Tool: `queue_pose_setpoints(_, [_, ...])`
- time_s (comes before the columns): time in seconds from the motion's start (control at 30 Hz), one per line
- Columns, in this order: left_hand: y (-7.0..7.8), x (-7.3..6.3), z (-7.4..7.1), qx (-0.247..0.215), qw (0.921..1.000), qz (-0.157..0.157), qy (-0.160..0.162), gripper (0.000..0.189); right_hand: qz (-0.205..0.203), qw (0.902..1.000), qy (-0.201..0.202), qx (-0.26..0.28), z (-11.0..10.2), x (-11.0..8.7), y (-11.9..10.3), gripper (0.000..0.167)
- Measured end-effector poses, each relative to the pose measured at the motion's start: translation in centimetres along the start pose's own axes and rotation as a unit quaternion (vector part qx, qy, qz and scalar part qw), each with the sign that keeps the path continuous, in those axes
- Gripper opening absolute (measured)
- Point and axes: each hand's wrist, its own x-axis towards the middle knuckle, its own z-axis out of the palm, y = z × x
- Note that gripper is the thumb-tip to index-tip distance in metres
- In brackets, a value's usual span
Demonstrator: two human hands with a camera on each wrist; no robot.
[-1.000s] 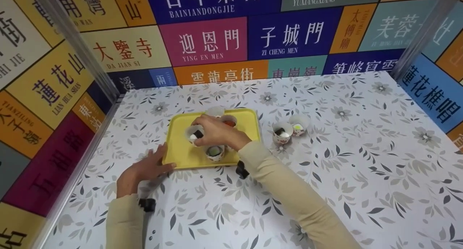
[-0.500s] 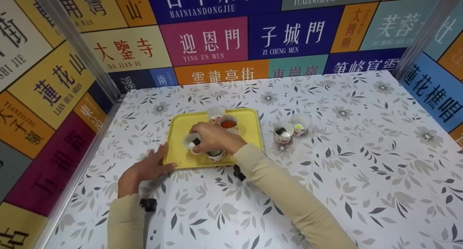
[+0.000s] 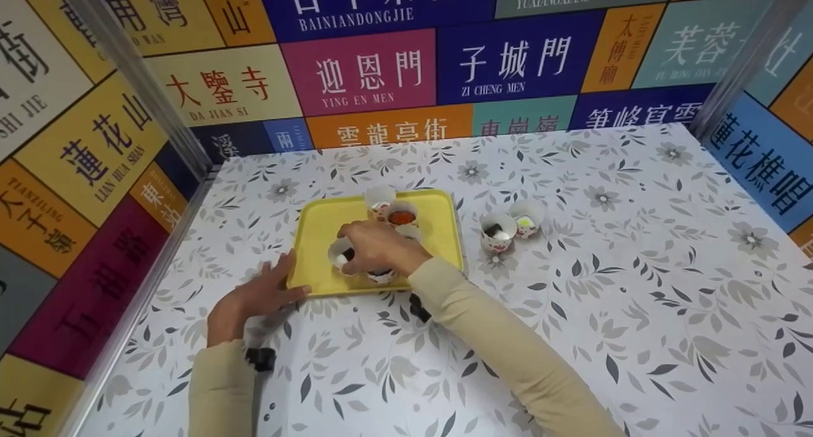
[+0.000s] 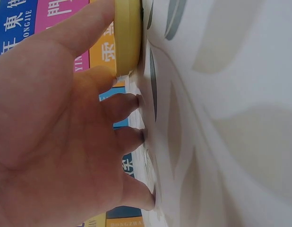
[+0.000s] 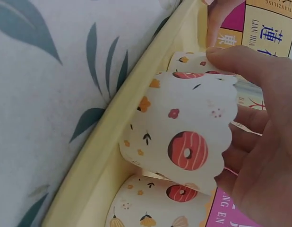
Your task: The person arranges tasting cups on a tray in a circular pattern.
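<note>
My right hand (image 3: 381, 243) pinches a white paper cupcake cup (image 3: 336, 254) by its rim, low over the yellow tray (image 3: 314, 224). Inside that cup are something white and a black piece. The right wrist view shows my thumb at the rim of this cup (image 5: 186, 60), behind a nearer cup (image 5: 184, 125) with a doughnut print. My left hand (image 3: 257, 294) lies around the tray's left front corner, fingers extended. In the left wrist view, the thumb and index finger touch the tray edge (image 4: 128, 38), while the other fingertips rest on the tablecloth.
Toward the tray's back stand a cup with red filling (image 3: 401, 218) and another pale cup (image 3: 380, 199). Another cup is partly hidden under my right hand. Right of the tray, two cups (image 3: 497, 234) stand side by side on the floral tablecloth (image 3: 610, 297). Printed panels surround the table.
My right hand has moved the cup toward the tray's front, slightly rightward and downward, beside the front cup, which it now partly covers. The left hand has stayed at the corner.
</note>
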Motion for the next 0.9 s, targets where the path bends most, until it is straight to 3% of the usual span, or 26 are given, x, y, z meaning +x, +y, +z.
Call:
queue_pose_setpoints(0.4, [0.1, 0.2, 0.0, 0.005, 0.9999, -0.012, -0.004, 0.1, -0.012, 0.9999, 0.008, -0.009, -0.9, -0.6, 0.0, 0.07])
queue_pose_setpoints(0.73, [0.1, 0.0, -0.1, 0.003, 1.0, -0.003, -0.005, 0.101, -0.019, 0.9996, 0.021, -0.006, -4.0, -2.0, 0.6, 0.064])
queue_pose_setpoints(0.9, [0.2, -0.1, -0.1, -0.005, 0.9998, -0.02, -0.005, 0.102, -0.03, 0.9988, 0.038, -0.006, -5.3, -2.8, 1.1, 0.061])
